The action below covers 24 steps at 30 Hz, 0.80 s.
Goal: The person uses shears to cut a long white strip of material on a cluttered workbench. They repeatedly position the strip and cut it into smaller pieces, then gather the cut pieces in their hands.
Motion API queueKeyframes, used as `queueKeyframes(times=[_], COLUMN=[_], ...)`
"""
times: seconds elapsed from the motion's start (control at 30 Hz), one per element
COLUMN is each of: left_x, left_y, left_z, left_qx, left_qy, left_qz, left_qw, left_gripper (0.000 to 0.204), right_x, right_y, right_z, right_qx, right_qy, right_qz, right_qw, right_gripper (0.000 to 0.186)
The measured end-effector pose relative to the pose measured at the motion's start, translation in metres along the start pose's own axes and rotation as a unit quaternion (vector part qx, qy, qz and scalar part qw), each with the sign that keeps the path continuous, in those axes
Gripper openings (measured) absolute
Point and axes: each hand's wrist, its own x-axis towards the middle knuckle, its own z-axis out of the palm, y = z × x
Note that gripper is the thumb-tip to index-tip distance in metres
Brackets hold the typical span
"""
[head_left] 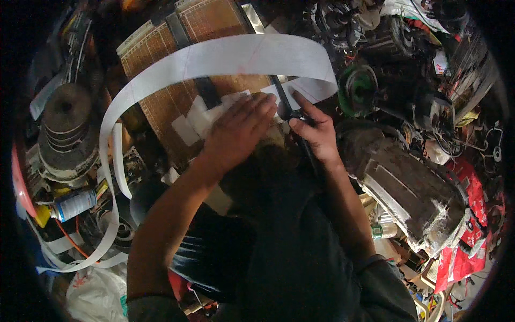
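Observation:
My left hand (241, 123) lies with fingers stretched over white pieces (188, 129) on a worn brown gridded board (150, 59). Just right of it, my right hand (316, 129) grips the dark bar (283, 94) along the board's right side, with the index finger on white material beside it. A long white strip (225, 53) arches over both hands and trails down to the left. What lies under my left fingertips is partly hidden.
A stack of round dark parts (67, 110), a spray can (75, 206) and a plastic bag (94, 298) crowd the left. At right are machine parts with a green ring (351, 83), a grimy metal housing (407, 198) and red packaging (461, 268).

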Motion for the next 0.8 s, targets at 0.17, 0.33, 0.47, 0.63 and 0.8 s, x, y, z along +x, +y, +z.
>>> queueKeyframes(times=[0.17, 0.33, 0.47, 0.63, 0.8], left_x=[0.002, -0.005, -0.006, -0.001, 0.0], left_y=[-0.002, 0.003, 0.0, 0.0, 0.0], left_z=[-0.002, -0.002, -0.001, 0.0, -0.001], left_qx=[0.011, 0.073, 0.074, 0.04, 0.043], left_qy=[-0.002, 0.022, 0.016, 0.005, -0.007], left_qz=[0.016, -0.032, -0.02, 0.023, 0.014], left_qw=[1.0, 0.997, 0.997, 0.999, 0.999], left_gripper=[0.042, 0.03, 0.031, 0.034, 0.037], right_x=[-0.004, -0.022, -0.005, 0.005, 0.011], right_y=[-0.007, -0.038, 0.004, 0.023, 0.013], right_z=[0.005, 0.021, -0.01, 0.003, 0.012], right_qx=[-0.034, -0.04, -0.001, 0.11, 0.01], right_qy=[0.019, 0.002, 0.007, 0.043, 0.1], right_qz=[0.035, -0.077, -0.056, 0.003, -0.069], right_qw=[0.999, 0.996, 0.998, 0.993, 0.993], right_gripper=[0.058, 0.048, 0.025, 0.022, 0.021])
